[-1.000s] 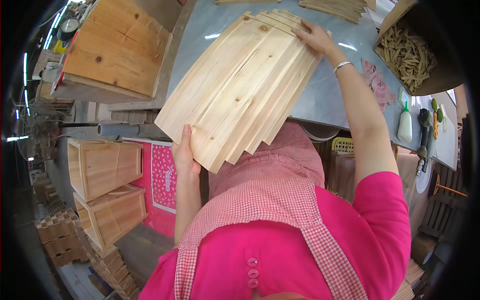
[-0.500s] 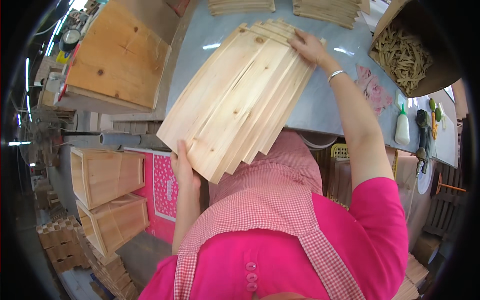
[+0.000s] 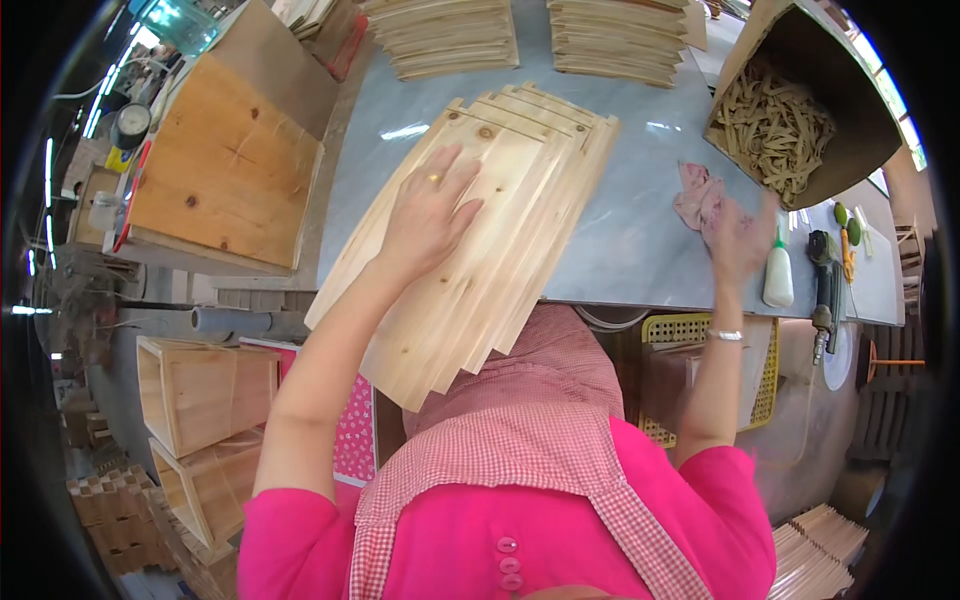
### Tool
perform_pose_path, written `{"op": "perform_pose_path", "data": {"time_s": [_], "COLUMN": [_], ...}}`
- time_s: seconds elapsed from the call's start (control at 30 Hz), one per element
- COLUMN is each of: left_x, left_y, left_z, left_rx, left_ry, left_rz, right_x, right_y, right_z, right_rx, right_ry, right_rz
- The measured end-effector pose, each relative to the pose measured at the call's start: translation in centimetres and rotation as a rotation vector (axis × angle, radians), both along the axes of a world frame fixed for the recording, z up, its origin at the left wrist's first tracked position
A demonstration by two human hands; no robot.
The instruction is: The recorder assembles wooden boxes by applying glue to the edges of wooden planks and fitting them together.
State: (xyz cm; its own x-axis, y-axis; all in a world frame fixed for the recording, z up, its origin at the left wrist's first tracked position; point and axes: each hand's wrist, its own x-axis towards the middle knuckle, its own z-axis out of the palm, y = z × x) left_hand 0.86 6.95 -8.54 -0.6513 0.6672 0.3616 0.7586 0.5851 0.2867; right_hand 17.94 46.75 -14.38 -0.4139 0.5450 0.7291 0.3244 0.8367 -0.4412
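A fanned stack of pale wooden boards [image 3: 505,225] with grooves near its far ends lies slantwise on the grey tabletop, its near ends sticking out over the edge. My left hand [image 3: 428,212] rests flat on the top board, fingers spread. Off to the right, my right hand [image 3: 738,245] is over the table beside a crumpled pink cloth [image 3: 697,196]. Motion smears its fingers, so whether they hold anything is unclear. Just right of that hand stands a white squeeze bottle [image 3: 779,276] with a green nozzle. A dark power or air tool [image 3: 826,280] lies beyond it.
Two board stacks [image 3: 445,40] [image 3: 615,40] stand at the table's back. A cardboard box [image 3: 860,120] of thin tan strips is at the far right. Left are a large wooden box [image 3: 225,165] and smaller wooden boxes [image 3: 210,390]. A yellow basket [image 3: 768,375] sits under the table.
Both hands have released the boards' edges, and the stack now lies on the table. My left hand has moved onto its top; my right hand has swung right, toward the cloth and bottle.
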Motion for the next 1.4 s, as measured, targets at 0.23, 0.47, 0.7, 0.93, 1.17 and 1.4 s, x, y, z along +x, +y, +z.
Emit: {"op": "perform_pose_path", "data": {"time_s": [0.23,0.47,0.7,0.93,1.17,1.4], "left_x": [-1.6,-0.2,-0.7,-1.3,-0.8,-0.9], "left_y": [2.8,2.3,2.7,3.3,2.9,3.0], "left_z": [-4.6,-4.1,-4.0,-3.5,-3.6,-3.3], "left_rx": [-0.117,-0.073,-0.076,-0.039,-0.059,-0.068], "left_ry": [-0.005,-0.038,-0.050,-0.080,-0.094,-0.094], "left_rz": [-0.068,-0.075,-0.063,-0.053,-0.035,-0.038], "right_x": [12.4,14.7,3.0,-15.3,-22.5,-24.2], "right_y": [8.1,9.1,2.7,-2.0,-5.0,-4.7], "right_z": [-4.1,-5.4,1.4,-0.6,-0.7,-0.9], "right_rx": [-0.187,-0.456,-0.879,-0.711,-0.603,-0.557], "right_ry": [-0.444,0.053,0.554,0.110,-0.110,-0.244], "right_rz": [-0.395,-0.511,0.141,0.534,0.498,0.604]}}
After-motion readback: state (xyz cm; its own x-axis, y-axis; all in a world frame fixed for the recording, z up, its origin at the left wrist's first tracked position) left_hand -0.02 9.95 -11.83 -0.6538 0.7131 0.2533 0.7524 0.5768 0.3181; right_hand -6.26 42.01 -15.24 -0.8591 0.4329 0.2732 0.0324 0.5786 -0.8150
